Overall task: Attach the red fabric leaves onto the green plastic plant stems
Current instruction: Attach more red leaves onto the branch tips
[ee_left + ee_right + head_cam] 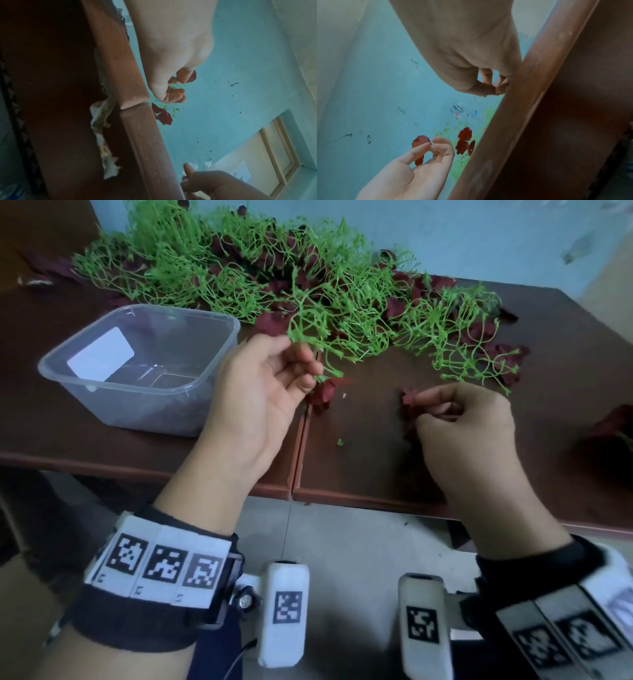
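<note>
My left hand (pixel 291 364) is raised palm-up over the table's middle and pinches a green plastic stem sprig (pixel 308 326) that carries dark red fabric leaves (pixel 323 393) hanging below the fingers. In the left wrist view the same hand (pixel 173 86) grips the sprig with red leaves (pixel 164 116) dangling from it. To the right, my right hand (pixel 431 405) pinches a small red fabric leaf (pixel 409 398) between thumb and fingertips, just above the tabletop. The right wrist view shows my right hand (pixel 494 89) curled in a pinch, the leaf hidden, and the left hand's fingers (pixel 436 147) holding a red leaf (pixel 421 142).
A clear plastic tub (pixel 144 364) stands on the left of the brown table (pixel 376 467). A big heap of green stems and red leaves (pixel 274 275) fills the back of the table. More red leaves (pixel 613 422) lie at the right edge. A tiny green bit (pixel 340 442) lies between the hands.
</note>
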Available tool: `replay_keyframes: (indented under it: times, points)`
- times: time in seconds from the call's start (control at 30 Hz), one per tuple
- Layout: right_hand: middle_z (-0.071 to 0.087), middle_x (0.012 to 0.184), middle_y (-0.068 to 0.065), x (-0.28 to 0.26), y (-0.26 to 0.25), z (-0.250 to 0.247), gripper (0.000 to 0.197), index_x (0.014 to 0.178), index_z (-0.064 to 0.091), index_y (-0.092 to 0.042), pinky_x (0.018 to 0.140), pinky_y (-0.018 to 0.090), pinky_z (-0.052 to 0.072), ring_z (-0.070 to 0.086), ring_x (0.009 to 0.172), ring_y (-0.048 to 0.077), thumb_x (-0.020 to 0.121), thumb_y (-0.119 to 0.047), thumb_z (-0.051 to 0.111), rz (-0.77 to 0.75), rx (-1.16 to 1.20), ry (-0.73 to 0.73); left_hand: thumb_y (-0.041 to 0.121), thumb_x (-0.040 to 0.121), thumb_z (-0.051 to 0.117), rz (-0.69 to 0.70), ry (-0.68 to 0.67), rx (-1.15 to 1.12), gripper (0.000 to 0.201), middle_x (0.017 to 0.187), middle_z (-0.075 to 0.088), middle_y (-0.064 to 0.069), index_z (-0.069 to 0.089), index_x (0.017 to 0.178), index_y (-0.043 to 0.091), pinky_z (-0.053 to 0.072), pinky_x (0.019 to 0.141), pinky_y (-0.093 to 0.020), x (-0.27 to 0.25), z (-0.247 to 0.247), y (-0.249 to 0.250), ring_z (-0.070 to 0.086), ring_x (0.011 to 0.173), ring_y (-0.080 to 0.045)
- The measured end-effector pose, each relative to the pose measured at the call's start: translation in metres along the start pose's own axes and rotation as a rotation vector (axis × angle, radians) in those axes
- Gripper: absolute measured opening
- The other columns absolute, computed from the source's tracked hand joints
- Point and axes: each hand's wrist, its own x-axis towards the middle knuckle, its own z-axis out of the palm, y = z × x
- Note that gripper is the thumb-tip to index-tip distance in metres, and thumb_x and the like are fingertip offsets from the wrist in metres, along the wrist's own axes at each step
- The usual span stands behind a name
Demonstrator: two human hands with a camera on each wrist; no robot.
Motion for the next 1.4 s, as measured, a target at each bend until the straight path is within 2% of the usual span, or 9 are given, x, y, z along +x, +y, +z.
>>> replay_keyframes:
  times: [0.13,0.27,0.4,0.6,0.8,0.93,1.03,1.17,1.4]
  points:
    - [0.06,0.068,-0.013,0.003,0.0,-0.009,0.015,0.087,0.066,-0.021,0.062,0.026,0.044,0.054,0.06,0.005,0.083,-0.008,0.06,0.02,-0.029,0.045,0.002,0.1,0.039,-0.037,-0.004,0.095,0.022,0.072,0.053,-0.006,0.046,0.081,0.01,0.042,0.056,-0.02,-0.001,-0.001,-0.002,0.053,0.061,-0.014]
    - [0.065,0.094,-0.007,0.005,-0.003,-0.015,0.032,0.116,0.068,-0.019,0.075,0.018,0.036,0.062,0.09,0.015,0.084,-0.017,0.071,-0.058,-0.313,-0.024,-0.002,0.092,0.048,-0.029,-0.008,0.083,0.013,0.078,0.059,-0.01,0.047,0.1,0.008,0.048,0.062,-0.021,-0.002,0.002,-0.005,0.061,0.071,-0.019]
    - [0.057,0.073,-0.013,0.008,-0.002,-0.013,0.022,0.104,0.075,-0.021,0.064,0.011,0.033,0.057,0.077,0.01,0.082,-0.02,0.076,-0.067,-0.333,-0.045,0.0,0.08,0.057,0.103,0.067,0.126,0.061,0.103,0.058,-0.016,0.031,0.134,0.013,0.052,0.071,-0.025,0.0,0.004,-0.011,0.068,0.084,-0.024]
    - [0.061,0.067,-0.01,0.015,0.006,-0.014,0.011,0.075,0.073,-0.02,0.047,0.001,0.035,0.052,0.058,-0.001,0.084,-0.014,0.073,-0.051,-0.316,-0.046,0.006,0.072,0.054,0.365,0.099,0.43,0.034,0.098,0.045,-0.004,0.043,0.102,0.019,0.039,0.062,-0.026,-0.003,0.002,-0.02,0.049,0.079,-0.026]
    - [0.066,0.063,-0.003,0.014,0.005,-0.017,0.012,0.082,0.071,-0.02,0.053,0.022,0.04,0.058,0.051,0.003,0.092,-0.024,0.068,-0.031,-0.152,-0.057,-0.004,0.08,0.048,0.537,-0.033,0.615,0.026,0.085,0.047,-0.002,0.046,0.09,0.019,0.04,0.063,-0.024,-0.016,0.008,-0.018,0.048,0.069,-0.015]
    - [0.071,0.061,0.004,0.007,-0.002,-0.013,0.008,0.091,0.066,-0.009,0.048,0.025,0.05,0.063,0.047,0.006,0.09,-0.014,0.073,0.022,0.132,-0.138,-0.006,0.083,0.052,0.479,-0.16,0.685,0.025,0.084,0.056,-0.001,0.053,0.089,0.019,0.045,0.064,-0.03,-0.026,0.016,-0.024,0.055,0.071,-0.02]
    - [0.074,0.073,0.013,-0.001,-0.009,-0.013,0.022,0.098,0.061,-0.001,0.051,0.022,0.054,0.071,0.06,0.015,0.082,-0.004,0.076,0.098,0.455,-0.21,0.012,0.091,0.065,0.364,-0.233,0.808,0.013,0.094,0.063,0.003,0.058,0.101,0.018,0.049,0.066,-0.024,-0.029,0.017,-0.034,0.063,0.077,-0.014]
    - [0.076,0.076,0.011,-0.005,-0.011,-0.014,0.018,0.095,0.063,-0.004,0.062,0.024,0.058,0.075,0.072,0.02,0.081,-0.002,0.074,0.132,0.613,-0.255,0.033,0.087,0.079,0.263,-0.223,0.898,0.036,0.108,0.065,0.006,0.062,0.117,0.022,0.049,0.073,-0.017,-0.029,0.016,-0.044,0.068,0.09,-0.006]
    - [0.076,0.081,0.014,-0.003,-0.012,-0.017,0.029,0.095,0.07,0.0,0.064,0.019,0.057,0.075,0.076,0.02,0.067,-0.009,0.073,0.16,0.752,-0.377,0.018,0.083,0.084,0.078,-0.13,0.586,0.041,0.101,0.077,-0.002,0.064,0.118,0.013,0.053,0.077,-0.02,-0.02,0.012,-0.038,0.074,0.089,-0.008]
